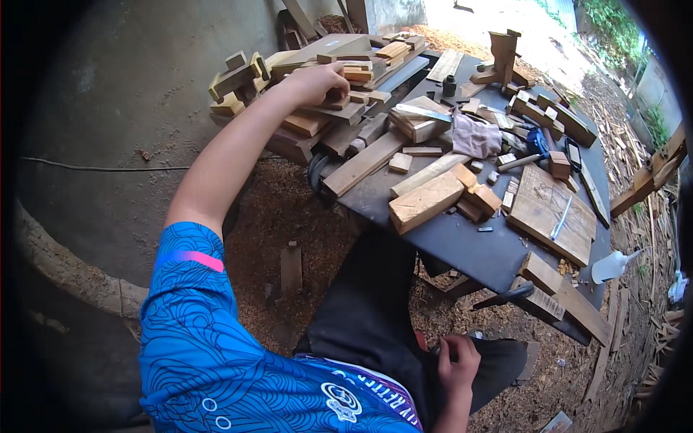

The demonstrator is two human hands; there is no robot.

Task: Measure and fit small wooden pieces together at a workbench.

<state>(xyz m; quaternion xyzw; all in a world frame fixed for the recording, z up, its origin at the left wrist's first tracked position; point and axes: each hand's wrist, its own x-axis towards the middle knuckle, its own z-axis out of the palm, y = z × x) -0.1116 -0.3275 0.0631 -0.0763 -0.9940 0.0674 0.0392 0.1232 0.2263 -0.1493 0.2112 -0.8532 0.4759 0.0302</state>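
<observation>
My left arm stretches out to a stack of wood pieces at the far left of the table. My left hand (317, 84) is there, its fingers bent down and closed among the small blocks; whatever it grips is hidden. Just beneath it are short wooden pieces (348, 113), and beside it stands a notched wooden piece (234, 81). Low in the view, my right hand (458, 364) is by my dark trouser leg (368, 303), thumb and fingers curled together. I cannot make out what, if anything, lies in them.
On the dark table (462, 249) lie a large block (426, 206), a flat board (552, 209) with a pen (561, 219), a cloth (476, 135) and wooden planes (552, 119). A white squeeze bottle (612, 267) is at the right edge. Wood shavings (317, 224) cover the ground.
</observation>
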